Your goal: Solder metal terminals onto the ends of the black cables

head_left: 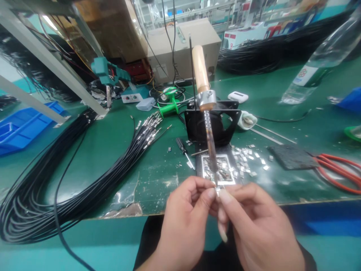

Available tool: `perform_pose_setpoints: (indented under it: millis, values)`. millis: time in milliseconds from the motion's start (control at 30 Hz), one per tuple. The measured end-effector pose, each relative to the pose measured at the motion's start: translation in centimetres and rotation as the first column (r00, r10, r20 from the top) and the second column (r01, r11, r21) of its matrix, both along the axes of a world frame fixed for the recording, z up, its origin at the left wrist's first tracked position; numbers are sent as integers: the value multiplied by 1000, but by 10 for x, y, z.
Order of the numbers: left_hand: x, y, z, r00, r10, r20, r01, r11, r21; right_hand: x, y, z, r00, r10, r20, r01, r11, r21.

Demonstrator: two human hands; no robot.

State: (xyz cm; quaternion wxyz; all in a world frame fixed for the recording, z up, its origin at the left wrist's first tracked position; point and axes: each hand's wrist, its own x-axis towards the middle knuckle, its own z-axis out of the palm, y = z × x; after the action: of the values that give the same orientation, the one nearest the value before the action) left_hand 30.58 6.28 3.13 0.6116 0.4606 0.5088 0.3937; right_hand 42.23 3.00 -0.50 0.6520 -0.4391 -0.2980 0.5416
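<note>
My left hand [188,214] and my right hand [258,222] meet at the table's front edge, thumbs and fingers pinched together. Between their fingertips is a small silvery metal piece [218,190], mostly covered by the fingers. Right above it comes down the tip of a soldering iron [209,139] with a wooden handle, fixed tip-down in a metal clamp. Whether tip and piece touch, I cannot tell. Beyond the fingers lies a white-rimmed tray [202,183] of small metal parts. Loose silvery pieces [245,160] are scattered to its right.
A bundle of black cables [113,180] with metal ends curves across the left. Behind the iron stands a black fan frame [194,126]. A screwdriver [182,146], a green solder spool [169,108], a dark pad [293,157], orange-handled pliers [338,171] and a bottle [307,81] lie around.
</note>
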Motion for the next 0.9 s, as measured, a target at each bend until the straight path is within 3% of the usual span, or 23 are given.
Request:
perform_pose_setpoints:
  millis: [600, 900]
  values:
    - [-1, -1, -1, 1000, -9, -16, 9, 1000, 8, 0, -1, 2, 1000, 1, 25, -2, 1000, 18]
    - [0, -3, 0, 998, -16, 57, 17, 1000, -17, -1, -7, -4, 1000, -11, 5, 11, 1000, -4]
